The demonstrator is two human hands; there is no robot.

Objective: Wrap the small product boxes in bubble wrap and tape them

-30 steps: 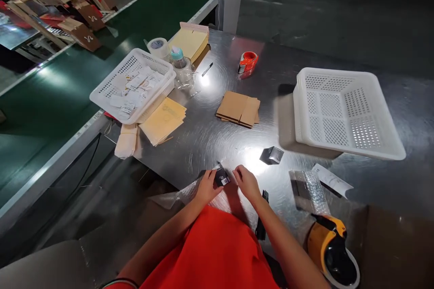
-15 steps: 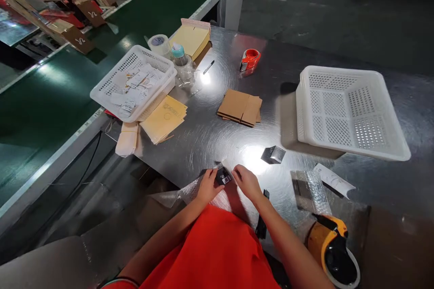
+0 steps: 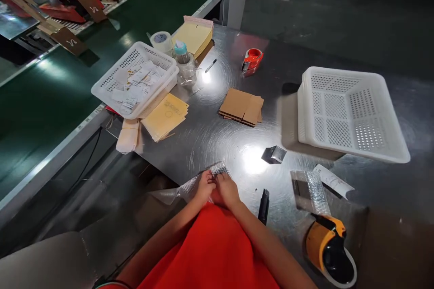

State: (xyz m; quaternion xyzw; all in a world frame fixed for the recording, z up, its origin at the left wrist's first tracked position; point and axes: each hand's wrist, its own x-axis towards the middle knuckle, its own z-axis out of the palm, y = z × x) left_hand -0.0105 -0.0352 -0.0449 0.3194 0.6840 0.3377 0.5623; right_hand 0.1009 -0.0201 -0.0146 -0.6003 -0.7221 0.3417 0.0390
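Plastic bubble wrap (image 3: 219, 168) is pinched by left fingers (image 3: 205, 177) and right fingers (image 3: 222, 178), now closer.

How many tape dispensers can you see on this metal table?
2. The red dispenser sits beyond the cardboard stack; the yellow-and-black dispenser is at the lower right of the view, to the right of the right hand. No others show.

On our view's clock: green conveyor (image 3: 68, 86) running 9 to 12, white basket (image 3: 155, 97) of paper slips (image 3: 135, 86) at 10, bottle (image 3: 182, 54) at 11, pen (image 3: 210, 66) at 12. We've also got red dispenser (image 3: 253, 58) at 1, second basket (image 3: 334, 106) at 3.
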